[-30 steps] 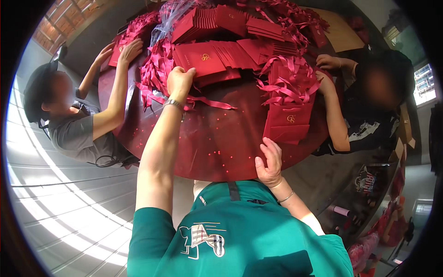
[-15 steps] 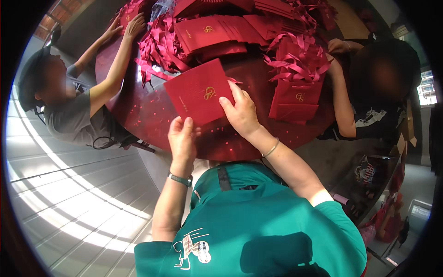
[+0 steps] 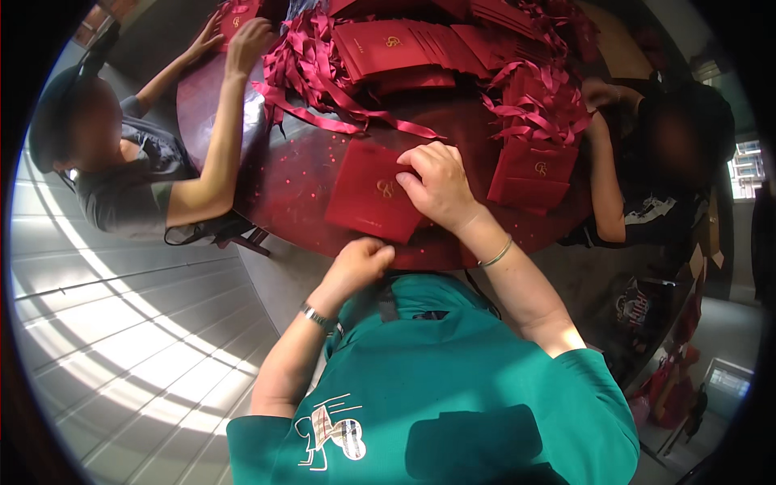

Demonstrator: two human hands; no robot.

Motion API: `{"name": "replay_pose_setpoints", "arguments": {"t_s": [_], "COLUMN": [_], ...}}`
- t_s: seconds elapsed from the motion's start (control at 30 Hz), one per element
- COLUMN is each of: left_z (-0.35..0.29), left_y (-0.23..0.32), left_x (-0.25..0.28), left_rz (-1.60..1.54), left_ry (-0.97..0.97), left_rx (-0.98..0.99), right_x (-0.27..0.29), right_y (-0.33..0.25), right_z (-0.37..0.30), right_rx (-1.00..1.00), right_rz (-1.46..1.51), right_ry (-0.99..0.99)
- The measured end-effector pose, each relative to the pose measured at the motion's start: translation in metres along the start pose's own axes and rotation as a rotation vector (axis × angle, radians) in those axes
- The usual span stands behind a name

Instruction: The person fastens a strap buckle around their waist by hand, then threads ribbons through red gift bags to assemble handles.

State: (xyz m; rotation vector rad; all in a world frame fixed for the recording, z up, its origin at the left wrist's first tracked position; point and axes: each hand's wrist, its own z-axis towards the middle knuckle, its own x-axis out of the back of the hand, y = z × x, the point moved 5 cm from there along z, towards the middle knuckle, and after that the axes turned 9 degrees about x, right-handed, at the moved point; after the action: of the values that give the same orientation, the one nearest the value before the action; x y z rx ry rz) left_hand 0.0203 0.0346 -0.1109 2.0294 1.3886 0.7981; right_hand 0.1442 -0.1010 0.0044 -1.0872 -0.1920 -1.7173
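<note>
round red table (image 3: 485, 242) | red card (image 3: 368, 194) under right grip (image 3: 436, 184), pressing | left grip (image 3: 360, 263) curled, empty

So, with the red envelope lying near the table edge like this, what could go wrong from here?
1. The red envelope lies close to the rim of the round table, and only the right hand presses on it; it might slide off toward the person's lap.
2. The left hand sits at the table edge, not on the envelope, so the envelope may turn under one-sided pressure.
3. Loose ribbons lie just beyond it and could catch or drag.
</note>
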Motion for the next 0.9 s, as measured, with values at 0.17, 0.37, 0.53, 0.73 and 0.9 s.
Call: {"name": "replay_pose_setpoints", "arguments": {"t_s": [0.17, 0.37, 0.53, 0.73, 0.9], "left_z": [-0.064, -0.009, 0.020, 0.020, 0.024], "left_y": [0.125, 0.111, 0.098, 0.103, 0.093], "left_x": [0.052, 0.071, 0.092, 0.112, 0.122], "left_rz": [0.507, 0.472, 0.686, 0.415, 0.566], "left_ry": [0.722, 0.426, 0.191, 0.106, 0.248], "left_rx": [-0.888, -0.784, -0.379, -0.349, -0.389], "right_x": [-0.044, -0.075, -0.053, -0.037, -0.026], "right_y": [-0.009, -0.011, 0.045, 0.130, 0.113], "right_z": [0.007, 0.007, -0.009, -0.044, -0.052], "right_rx": [0.151, -0.156, -0.580, -0.765, -0.796], "right_rz": [0.104, 0.496, 0.659, -0.250, 0.238], "right_ry": [-0.396, -0.357, 0.162, 0.004, 0.241]}}
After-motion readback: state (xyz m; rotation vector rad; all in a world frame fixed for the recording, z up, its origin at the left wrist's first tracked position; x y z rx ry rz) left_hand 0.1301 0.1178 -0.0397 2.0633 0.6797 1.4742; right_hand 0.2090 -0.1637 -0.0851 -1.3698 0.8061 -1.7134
